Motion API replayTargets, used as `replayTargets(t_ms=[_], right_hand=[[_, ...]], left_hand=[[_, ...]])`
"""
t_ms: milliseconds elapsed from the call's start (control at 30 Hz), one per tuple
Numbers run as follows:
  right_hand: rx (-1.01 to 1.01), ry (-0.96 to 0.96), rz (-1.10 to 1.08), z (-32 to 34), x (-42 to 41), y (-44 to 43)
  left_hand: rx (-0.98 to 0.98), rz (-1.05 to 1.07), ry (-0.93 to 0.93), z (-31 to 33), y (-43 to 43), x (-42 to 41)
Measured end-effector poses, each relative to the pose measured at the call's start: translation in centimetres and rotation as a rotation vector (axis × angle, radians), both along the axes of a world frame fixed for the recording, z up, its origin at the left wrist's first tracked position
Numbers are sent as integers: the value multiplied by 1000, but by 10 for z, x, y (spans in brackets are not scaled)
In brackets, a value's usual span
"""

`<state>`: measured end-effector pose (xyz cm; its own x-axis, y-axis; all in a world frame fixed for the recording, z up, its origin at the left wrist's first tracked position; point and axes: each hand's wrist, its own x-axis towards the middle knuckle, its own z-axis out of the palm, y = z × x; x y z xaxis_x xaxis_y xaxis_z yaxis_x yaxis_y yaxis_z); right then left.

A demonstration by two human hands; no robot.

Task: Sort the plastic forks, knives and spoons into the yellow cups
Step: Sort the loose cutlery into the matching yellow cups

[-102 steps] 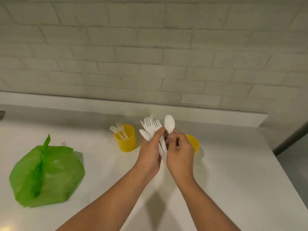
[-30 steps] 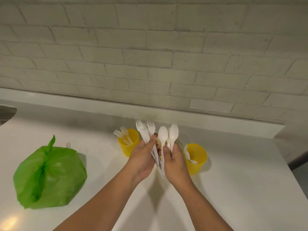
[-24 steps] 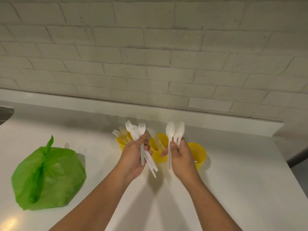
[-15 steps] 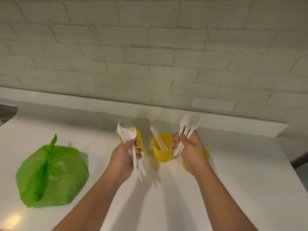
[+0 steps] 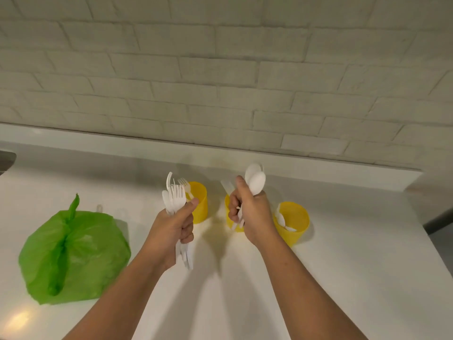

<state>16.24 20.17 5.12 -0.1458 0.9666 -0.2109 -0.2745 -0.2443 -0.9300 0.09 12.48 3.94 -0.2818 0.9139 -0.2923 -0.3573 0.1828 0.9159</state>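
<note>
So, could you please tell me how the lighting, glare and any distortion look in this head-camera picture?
Head view: light comes from above, and the arms cast soft, doubled shadows on the white counter; a warm glare spot sits at the near-left corner beside the green bag; the brick wall bows from the wide lens; the spoons in the right hand look slightly soft.

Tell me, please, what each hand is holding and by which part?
Left hand: bundle of cutlery, by the handles. Right hand: spoons, by their handles.
</note>
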Motion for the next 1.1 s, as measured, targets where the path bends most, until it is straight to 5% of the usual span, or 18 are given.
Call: replayTargets(t_ms=[133,267,500,600,700,833,967,1100], right_hand=[[149,21,-175,17,45,1],[357,-165,-328,21,103,17],[259,-583,-248,-44,126,46],[249,-609,-141,-45,132,35],[340,-686,-316,-29,122,17],[599,-647,-520,-3,79,-19],[284,-462,-144,-1,42,-28],[36,-180,-38,9,35,-16]], left_hand=[[21,-136,-4,3,17,31],[32,-240,55,4,40,70],[67,-305,47,7,64,102],[55,-343,39,6,66,99],[23,-360,-116,8,65,93],[94,-372,-254,11,62,89],[104,-391,-245,19,55,86],[42,-534,-139,22,49,77]])
